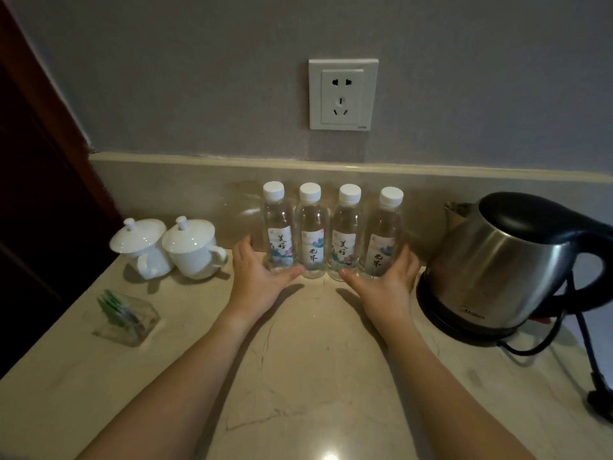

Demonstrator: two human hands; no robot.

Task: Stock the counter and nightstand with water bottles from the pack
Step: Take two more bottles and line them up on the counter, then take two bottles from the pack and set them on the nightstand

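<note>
Dim grey wall (199,78) with white socket (343,94), beige marble counter (298,376), dark wooden panel (33,194) at left.

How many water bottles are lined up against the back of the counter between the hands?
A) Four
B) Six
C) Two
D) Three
A: four water bottles with white caps stand side by side in a row, the left hand at one end and the right hand at the other, between the lidded cups and the kettle.
</note>
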